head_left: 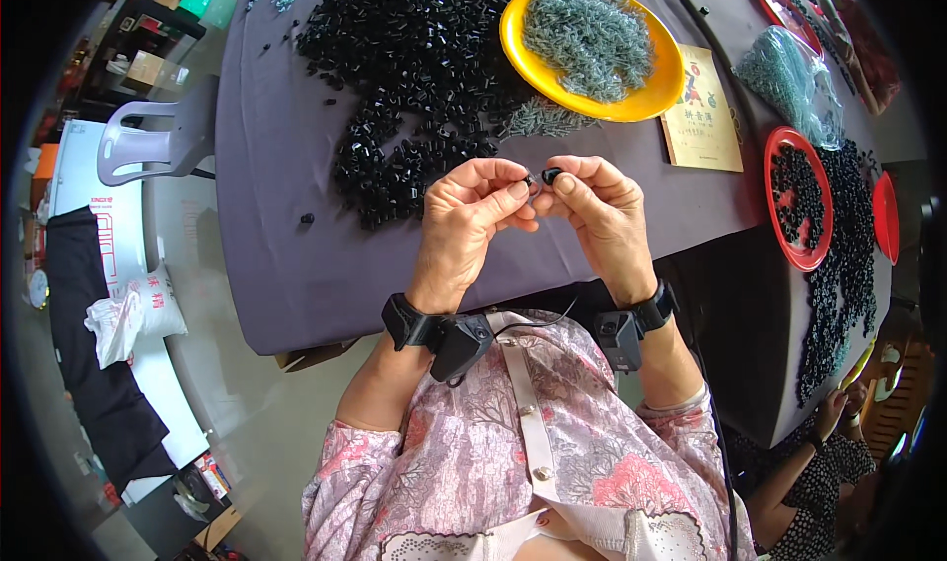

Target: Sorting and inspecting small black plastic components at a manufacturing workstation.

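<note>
Both of my hands are raised close together over the near edge of the cloth-covered table. My left hand point(475, 206) pinches a small dark piece point(531, 180) between thumb and forefinger; its exact kind is too small to tell. In the fingertips of my right hand point(604, 211) is a small shiny black cap-like piece point(550, 175). The two pieces are nearly end to end, a slight gap between them. Just beyond my hands spreads a big heap of glossy black pieces point(404, 78). Small clear grey pieces point(592, 43) fill a yellow plate point(663, 96), and more lie beside it.
A yellow booklet point(705, 127) lies right of the plate. Farther right, a clear bag point(779, 73) of greyish pieces and a red plate point(811, 261) of black pieces sit on another table. Another person's hands point(837, 408) show at lower right. A grey plastic chair point(128, 147) stands left.
</note>
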Available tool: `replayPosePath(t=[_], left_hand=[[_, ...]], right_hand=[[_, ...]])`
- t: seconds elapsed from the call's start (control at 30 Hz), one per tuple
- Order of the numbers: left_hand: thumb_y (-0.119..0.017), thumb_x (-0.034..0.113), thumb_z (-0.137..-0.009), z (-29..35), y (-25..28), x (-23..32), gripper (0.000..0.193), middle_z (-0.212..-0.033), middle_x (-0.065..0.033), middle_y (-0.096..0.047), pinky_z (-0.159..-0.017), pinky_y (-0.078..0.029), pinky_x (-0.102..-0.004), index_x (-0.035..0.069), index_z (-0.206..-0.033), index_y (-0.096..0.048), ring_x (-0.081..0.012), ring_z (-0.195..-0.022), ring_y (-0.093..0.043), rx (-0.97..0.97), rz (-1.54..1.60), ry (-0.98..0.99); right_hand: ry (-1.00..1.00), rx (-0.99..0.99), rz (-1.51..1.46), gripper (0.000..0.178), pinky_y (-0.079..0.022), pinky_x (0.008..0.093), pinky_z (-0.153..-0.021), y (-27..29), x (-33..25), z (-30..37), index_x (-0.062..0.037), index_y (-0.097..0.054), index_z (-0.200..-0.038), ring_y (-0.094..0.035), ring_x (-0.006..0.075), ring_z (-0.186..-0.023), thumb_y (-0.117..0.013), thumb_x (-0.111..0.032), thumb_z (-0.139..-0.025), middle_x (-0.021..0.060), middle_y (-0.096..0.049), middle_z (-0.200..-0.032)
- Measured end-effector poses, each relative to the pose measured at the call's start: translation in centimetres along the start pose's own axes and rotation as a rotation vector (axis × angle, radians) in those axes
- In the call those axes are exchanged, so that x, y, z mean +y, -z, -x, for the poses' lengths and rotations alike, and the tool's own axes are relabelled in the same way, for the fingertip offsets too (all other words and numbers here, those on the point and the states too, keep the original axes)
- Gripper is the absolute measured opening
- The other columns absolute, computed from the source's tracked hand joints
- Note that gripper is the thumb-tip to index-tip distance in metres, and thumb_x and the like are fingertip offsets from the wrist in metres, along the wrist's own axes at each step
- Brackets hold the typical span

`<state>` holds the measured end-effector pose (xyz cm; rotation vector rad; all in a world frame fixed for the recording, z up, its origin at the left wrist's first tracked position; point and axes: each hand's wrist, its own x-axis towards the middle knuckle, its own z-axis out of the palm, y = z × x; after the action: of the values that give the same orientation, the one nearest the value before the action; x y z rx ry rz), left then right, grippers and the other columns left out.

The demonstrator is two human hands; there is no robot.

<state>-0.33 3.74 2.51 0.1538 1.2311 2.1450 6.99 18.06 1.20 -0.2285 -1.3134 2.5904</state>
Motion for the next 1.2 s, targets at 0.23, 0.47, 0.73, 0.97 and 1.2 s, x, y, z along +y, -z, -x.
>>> replayPosePath(t=[0.23,0.47,0.73,0.97,1.2], left_hand=[[-0.062,0.001,-0.083,0.3,0.1,0.0,0.010,-0.081,-0.0074,-0.065,-0.060,-0.055,-0.0268,0.000,-0.093,-0.062,-0.0118,-0.066,-0.063,0.017,-0.267,-0.093],[-0.063,-0.001,-0.082,0.3,-0.5,0.5,0.013,-0.079,-0.0066,-0.064,-0.058,-0.055,-0.0265,-0.002,-0.095,-0.061,-0.0117,-0.065,-0.063,0.011,-0.411,-0.137],[-0.061,-0.004,-0.081,0.2,0.1,1.0,0.013,-0.078,-0.0076,-0.063,-0.056,-0.055,-0.0239,-0.004,-0.094,-0.059,-0.0118,-0.063,-0.063,-0.038,-0.411,-0.094],[-0.062,-0.002,-0.082,-0.2,0.6,1.6,0.011,-0.077,-0.0076,-0.064,-0.056,-0.055,-0.0247,-0.003,-0.093,-0.059,-0.0132,-0.062,-0.063,-0.073,-0.509,-0.091],[-0.064,0.000,-0.081,-0.2,1.4,1.0,0.010,-0.075,-0.0065,-0.063,-0.056,-0.053,-0.0248,-0.002,-0.090,-0.061,-0.0128,-0.062,-0.062,-0.118,-0.347,-0.012]], right_hand=[[0.084,0.027,0.294,0.017,-0.052,0.0246,-0.072,-0.1,-0.3,0.0,0.0017,-0.062,-0.102,-0.064,0.0128,-0.076,-0.059,-0.001,-0.086,0.0062,-0.065,-0.086],[0.109,0.000,0.435,0.015,-0.051,0.0223,-0.070,-0.6,-0.6,0.1,0.0021,-0.063,-0.099,-0.063,0.0106,-0.075,-0.060,0.003,-0.084,0.0042,-0.065,-0.083],[0.005,-0.075,0.400,0.010,-0.051,0.0221,-0.068,0.4,-0.5,-0.1,0.0016,-0.063,-0.093,-0.062,0.0101,-0.073,-0.062,0.001,-0.083,0.0053,-0.065,-0.085],[0.059,-0.082,0.521,0.010,-0.052,0.0228,-0.069,-0.1,-0.2,-0.1,0.0020,-0.060,-0.094,-0.061,0.0098,-0.075,-0.060,0.004,-0.084,0.0059,-0.064,-0.090],[0.085,-0.097,0.420,0.008,-0.051,0.0221,-0.067,-0.4,-0.4,-0.5,0.0015,-0.060,-0.093,-0.061,0.0098,-0.073,-0.059,0.002,-0.085,0.0055,-0.064,-0.086]])
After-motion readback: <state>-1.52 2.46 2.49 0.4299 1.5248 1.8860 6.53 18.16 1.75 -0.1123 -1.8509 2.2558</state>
